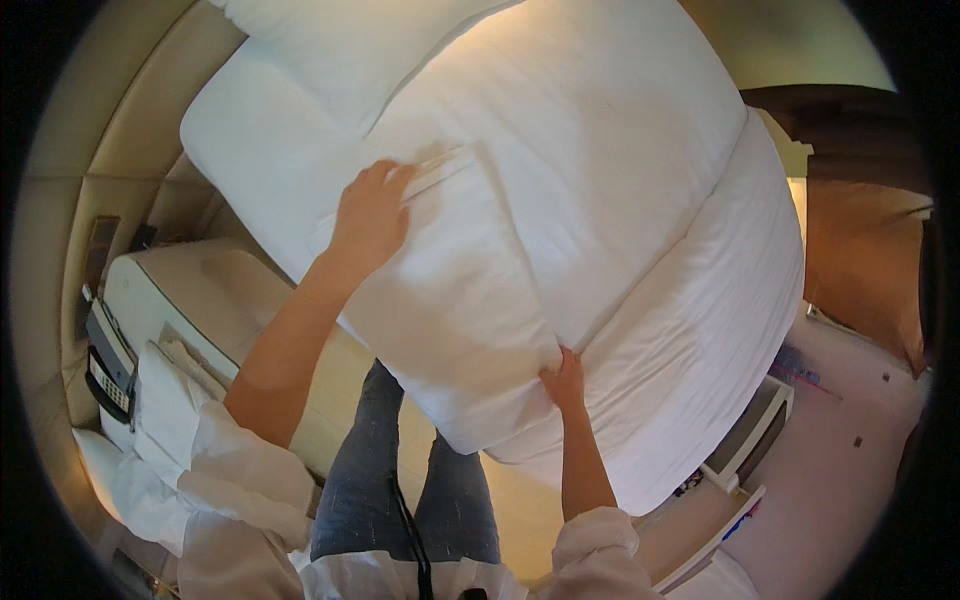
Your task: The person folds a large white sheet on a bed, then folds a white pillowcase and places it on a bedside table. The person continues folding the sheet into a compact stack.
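A large bed with a white duvet (600, 150) lies before me. The near corner of its cover is turned back into a folded flap (450, 300). My left hand (371, 214) grips the flap's edge on the pillow side, its fingers partly hidden from view. Farther right, my right hand (564, 381) pinches the flap near where it meets the rest of the duvet. The cloth dips and creases between the hands. A white pillow (330, 60) rests toward the head of the bed.
Left of the bed stands a nightstand (217, 285) with a telephone (109, 386) and crumpled white linen (172, 420) beside it. A padded headboard (142, 105) lines the far left. Beyond the bed's foot are a low white-edged unit (750, 435) and a brown panel (862, 247).
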Demonstrator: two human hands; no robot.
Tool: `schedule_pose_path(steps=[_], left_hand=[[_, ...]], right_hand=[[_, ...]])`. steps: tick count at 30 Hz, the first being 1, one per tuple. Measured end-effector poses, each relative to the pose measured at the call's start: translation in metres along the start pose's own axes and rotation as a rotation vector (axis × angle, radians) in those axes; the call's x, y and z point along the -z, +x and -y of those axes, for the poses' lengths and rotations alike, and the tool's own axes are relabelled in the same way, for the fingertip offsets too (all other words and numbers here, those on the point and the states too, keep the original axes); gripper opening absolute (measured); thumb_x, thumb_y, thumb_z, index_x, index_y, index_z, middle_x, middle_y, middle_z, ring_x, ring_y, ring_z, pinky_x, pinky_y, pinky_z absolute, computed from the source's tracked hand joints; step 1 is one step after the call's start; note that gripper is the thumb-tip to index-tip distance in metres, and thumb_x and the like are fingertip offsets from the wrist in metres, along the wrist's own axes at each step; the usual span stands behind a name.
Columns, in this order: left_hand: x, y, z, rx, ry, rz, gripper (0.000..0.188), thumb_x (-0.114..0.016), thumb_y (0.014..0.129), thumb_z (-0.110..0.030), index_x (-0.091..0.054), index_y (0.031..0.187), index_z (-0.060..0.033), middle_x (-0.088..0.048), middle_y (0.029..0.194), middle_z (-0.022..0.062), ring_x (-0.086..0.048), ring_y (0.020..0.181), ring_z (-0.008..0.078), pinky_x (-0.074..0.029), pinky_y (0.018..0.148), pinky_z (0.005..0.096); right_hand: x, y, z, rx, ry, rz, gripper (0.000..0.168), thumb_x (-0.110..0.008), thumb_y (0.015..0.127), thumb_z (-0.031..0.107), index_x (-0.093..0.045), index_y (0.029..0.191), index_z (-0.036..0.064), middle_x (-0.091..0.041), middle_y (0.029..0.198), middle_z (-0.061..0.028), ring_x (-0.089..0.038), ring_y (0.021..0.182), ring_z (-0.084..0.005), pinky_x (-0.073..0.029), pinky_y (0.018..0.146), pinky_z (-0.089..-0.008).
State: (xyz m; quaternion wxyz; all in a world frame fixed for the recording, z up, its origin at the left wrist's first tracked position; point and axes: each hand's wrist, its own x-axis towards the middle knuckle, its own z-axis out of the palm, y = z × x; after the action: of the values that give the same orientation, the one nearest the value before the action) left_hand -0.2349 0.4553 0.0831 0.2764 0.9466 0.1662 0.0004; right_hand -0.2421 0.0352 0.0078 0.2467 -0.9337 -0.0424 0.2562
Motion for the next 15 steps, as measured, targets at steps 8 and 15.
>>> schedule_pose_path(steps=[8, 15], left_hand=[[-0.052, 0.036, 0.033, 0.023, -0.195, 0.016, 0.057, -0.066, 0.078, -0.019, -0.042, 0.129, -0.0068, -0.044, 0.125, 0.0168, -0.042, 0.115, 0.0357, -0.038, 0.096, 0.0411], [-0.086, 0.084, 0.016, 0.148, -0.203, 0.086, 0.037, -0.06, 0.086, -0.029, -0.053, 0.116, -0.0076, -0.06, 0.1, 0.0104, -0.056, 0.093, 0.0249, -0.044, 0.082, 0.0354]], right_hand=[[-0.004, -0.006, 0.006, 0.02, -0.107, 0.059, 0.044, -0.067, 0.075, 0.027, -0.052, 0.106, 0.0, -0.055, 0.104, -0.0194, -0.05, 0.101, -0.0335, -0.042, 0.084, -0.0426], [-0.005, -0.026, 0.022, 0.027, -0.08, 0.007, 0.037, -0.062, 0.084, 0.036, -0.054, 0.096, 0.001, -0.062, 0.073, -0.0199, -0.06, 0.064, -0.0383, -0.046, 0.056, -0.0455]])
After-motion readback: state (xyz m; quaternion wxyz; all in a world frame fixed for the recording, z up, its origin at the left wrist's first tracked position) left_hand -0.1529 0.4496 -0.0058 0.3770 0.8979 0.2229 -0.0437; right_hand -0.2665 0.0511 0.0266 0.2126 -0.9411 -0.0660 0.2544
